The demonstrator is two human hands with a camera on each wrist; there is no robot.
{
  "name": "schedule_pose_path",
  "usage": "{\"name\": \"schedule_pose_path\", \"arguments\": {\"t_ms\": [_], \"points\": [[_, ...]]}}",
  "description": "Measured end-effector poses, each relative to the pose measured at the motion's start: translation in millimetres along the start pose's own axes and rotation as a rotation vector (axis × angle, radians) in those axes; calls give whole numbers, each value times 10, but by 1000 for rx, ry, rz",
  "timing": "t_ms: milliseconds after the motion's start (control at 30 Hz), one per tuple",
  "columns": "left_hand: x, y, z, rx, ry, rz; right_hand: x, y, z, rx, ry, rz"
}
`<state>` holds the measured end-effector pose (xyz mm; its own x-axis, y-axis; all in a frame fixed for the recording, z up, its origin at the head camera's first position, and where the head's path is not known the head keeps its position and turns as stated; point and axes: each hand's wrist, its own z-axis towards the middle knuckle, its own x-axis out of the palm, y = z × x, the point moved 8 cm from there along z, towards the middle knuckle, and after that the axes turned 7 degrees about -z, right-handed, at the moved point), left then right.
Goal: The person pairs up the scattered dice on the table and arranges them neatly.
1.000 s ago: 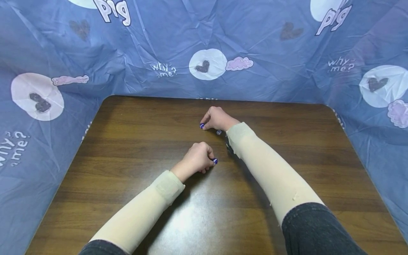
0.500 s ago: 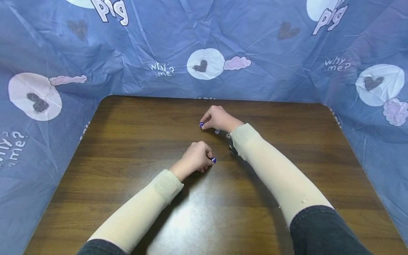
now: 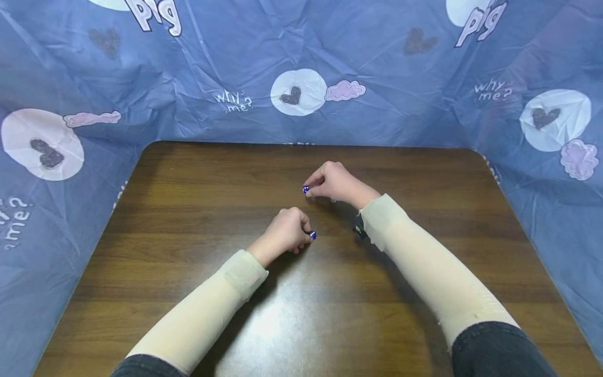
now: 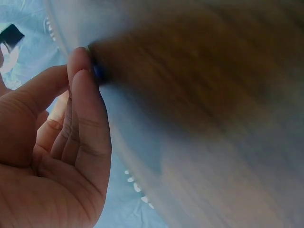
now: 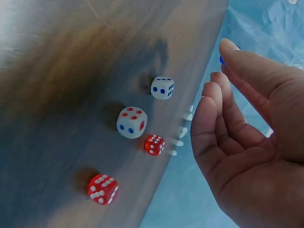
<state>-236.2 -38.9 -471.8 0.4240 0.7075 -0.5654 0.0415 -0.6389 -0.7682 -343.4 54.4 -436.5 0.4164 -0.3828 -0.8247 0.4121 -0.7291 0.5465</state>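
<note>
Two hands are at work before us, each with its fingers closed in a pinch on one blue die. We see the left hand (image 3: 286,230) holding its left blue die (image 3: 313,235) at the fingertips, nearer the person; in the left wrist view that die is mostly hidden and blurred. The right hand (image 3: 341,183) holds its right blue die (image 3: 305,189) between thumb and finger, farther out over the table (image 3: 198,209). We cannot tell whether either blue die touches the wood.

Near the right hand we count four more dice on the table: two white, a larger one (image 5: 131,122) and a smaller one (image 5: 162,88), and two red, a smaller one (image 5: 154,145) just beside the larger white and a larger one (image 5: 103,189) set apart.

Two cream sleeves (image 3: 202,309) cover the forearms. Beyond the table we see one blue cloth (image 3: 198,68) bearing three pink clouds (image 3: 345,90).
</note>
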Motion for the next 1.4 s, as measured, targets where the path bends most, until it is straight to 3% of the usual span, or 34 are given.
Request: {"name": "schedule_pose_path", "arguments": {"t_ms": [300, 567, 800, 1100, 1400], "points": [[-4, 21, 3, -1, -5, 0, 33, 30, -308, -66, -29, -14], [-15, 9, 4, 15, -16, -4, 154, 29, -551, -45, -18, -11], [-25, -5, -13, 12, -20, -12, 282, 44, -710, -76, -22, -53], [-1, -4, -4, -1, -15, -18, 500, -2, -800, -91, -1, -50], [11, -21, -3, 5, -19, -12, 544, -7, -866, -87, -43, -39]]}}
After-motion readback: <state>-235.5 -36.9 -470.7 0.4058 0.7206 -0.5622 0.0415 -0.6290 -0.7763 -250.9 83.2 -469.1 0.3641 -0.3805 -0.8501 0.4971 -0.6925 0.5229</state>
